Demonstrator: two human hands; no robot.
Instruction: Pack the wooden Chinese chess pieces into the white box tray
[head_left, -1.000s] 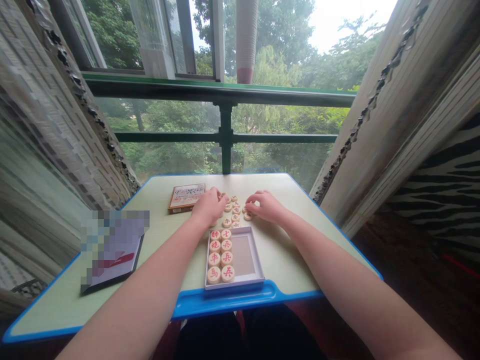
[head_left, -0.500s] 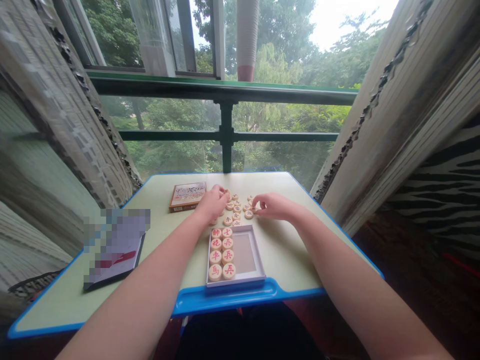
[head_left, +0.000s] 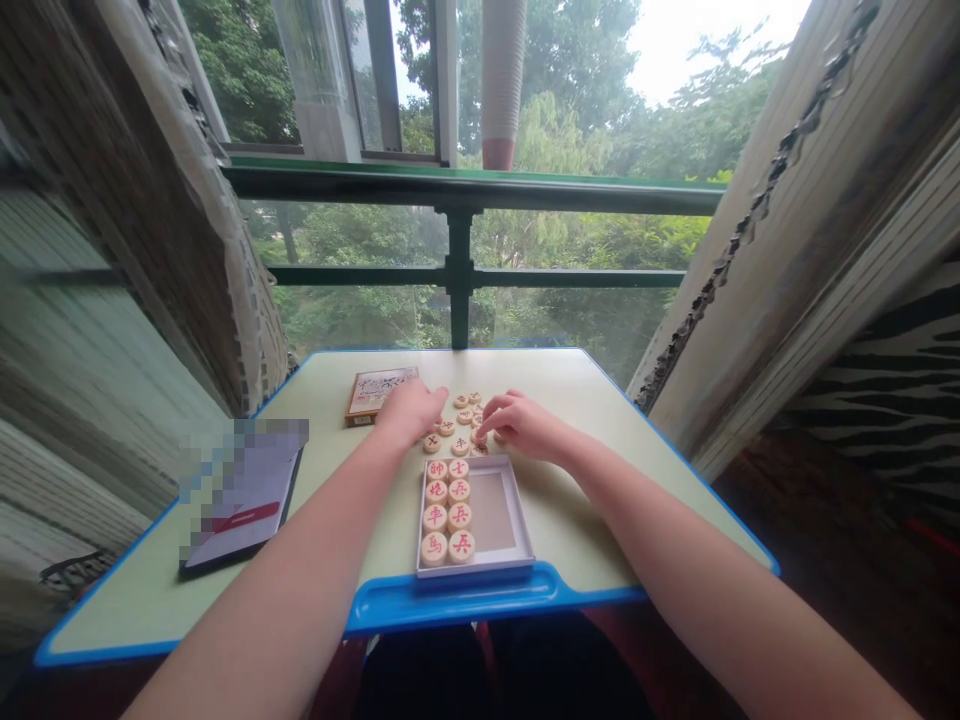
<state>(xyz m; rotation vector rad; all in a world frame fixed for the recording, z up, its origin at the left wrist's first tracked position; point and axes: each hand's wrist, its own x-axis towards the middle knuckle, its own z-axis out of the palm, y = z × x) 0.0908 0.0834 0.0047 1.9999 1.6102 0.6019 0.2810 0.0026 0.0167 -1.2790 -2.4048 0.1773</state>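
Several round wooden pieces with dark characters [head_left: 460,446] lie loosely on the table beyond a shallow white box [head_left: 517,510]. Inside the box, pieces with red characters [head_left: 459,517] fill two columns on the left; its right part shows bare bottom. My left hand [head_left: 414,408] is beside the loose pieces, near the lidded case, its fingers partly hidden behind the hand. Over the right side of the loose pieces, my right hand [head_left: 516,422] reaches down with bent fingers, touching or just above pieces; whether it grips one is unclear.
A decorated flat case [head_left: 365,393] lies at the back left of the pale table [head_left: 592,500]. A dark-edged tablet [head_left: 251,505] rests on the left. The table's blue front edge has a tray groove [head_left: 457,603]. Curtains hang on both sides.
My left hand has drawn back slightly to the left, away from a piece at its fingertips. My right hand has moved left over the loose pieces. The view has shifted slightly.
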